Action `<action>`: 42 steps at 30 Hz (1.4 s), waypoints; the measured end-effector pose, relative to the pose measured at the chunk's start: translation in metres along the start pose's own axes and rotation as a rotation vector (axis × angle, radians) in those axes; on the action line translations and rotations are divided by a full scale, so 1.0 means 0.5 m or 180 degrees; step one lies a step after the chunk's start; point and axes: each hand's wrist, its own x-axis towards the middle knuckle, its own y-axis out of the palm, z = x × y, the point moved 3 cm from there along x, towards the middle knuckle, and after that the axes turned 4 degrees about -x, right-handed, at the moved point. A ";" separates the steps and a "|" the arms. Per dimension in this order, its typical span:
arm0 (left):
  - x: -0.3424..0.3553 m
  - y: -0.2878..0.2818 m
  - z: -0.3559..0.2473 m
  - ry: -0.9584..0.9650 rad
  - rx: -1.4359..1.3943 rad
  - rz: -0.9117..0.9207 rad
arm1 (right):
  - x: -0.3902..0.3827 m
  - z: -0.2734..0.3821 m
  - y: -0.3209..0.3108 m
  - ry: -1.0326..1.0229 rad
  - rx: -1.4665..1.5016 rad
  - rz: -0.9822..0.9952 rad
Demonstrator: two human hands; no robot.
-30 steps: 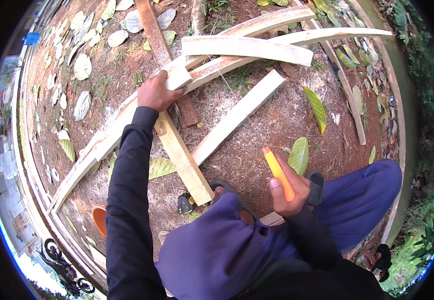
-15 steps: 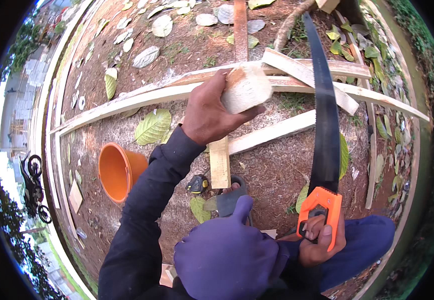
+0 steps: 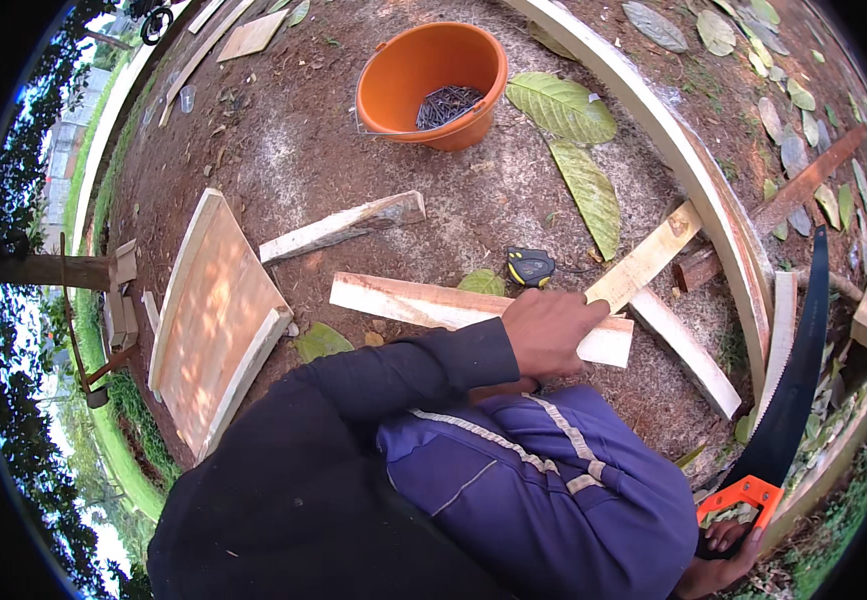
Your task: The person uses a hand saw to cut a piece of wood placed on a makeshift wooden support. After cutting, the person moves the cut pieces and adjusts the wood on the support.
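My left hand (image 3: 554, 335) is closed over a short pale wooden plank (image 3: 414, 299), near its right end. The thumb side of the grip is hidden. Low at the right, my right hand (image 3: 729, 560) grips the orange handle of a handsaw (image 3: 789, 405), its dark curved blade pointing up and away. A narrower strip of wood (image 3: 654, 252) runs from beside my left fingers to a long timber (image 3: 644, 95). Just beyond the held plank a black and yellow tape measure (image 3: 531, 266) lies on the ground.
An orange bucket (image 3: 384, 100) with many nails inside stands beyond the tape measure. At left lies a wooden panel with raised edges (image 3: 219, 320), near another offcut (image 3: 344, 225). One more batten (image 3: 689, 355) lies right of my hand. Large leaves (image 3: 562, 108) are scattered on the soil.
The view has swung to the left. My left hand has come down with the wood it held raised, which now shows lengthwise low over the ground. My right hand still grips the saw.
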 end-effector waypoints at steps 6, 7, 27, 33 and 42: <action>-0.101 -0.035 0.286 -0.0862 0.1037 -0.0984 | 0.095 -0.044 -0.022 0.0233 -0.0098 0.0320; -0.127 -0.050 0.333 -0.0968 0.1133 -0.1123 | 0.108 -0.063 -0.024 0.0230 -0.0163 0.0183; -0.168 -0.068 0.496 -0.1472 0.1281 -0.1722 | 0.104 -0.094 -0.080 0.0077 -0.0436 -0.0123; -0.068 0.032 0.351 -0.0452 0.0420 -0.1949 | 0.155 -0.123 -0.113 0.0009 -0.0700 -0.0605; 0.296 0.131 -0.105 0.1709 -0.0201 -0.0816 | 0.188 -0.146 -0.259 -0.0533 -0.0772 -0.1708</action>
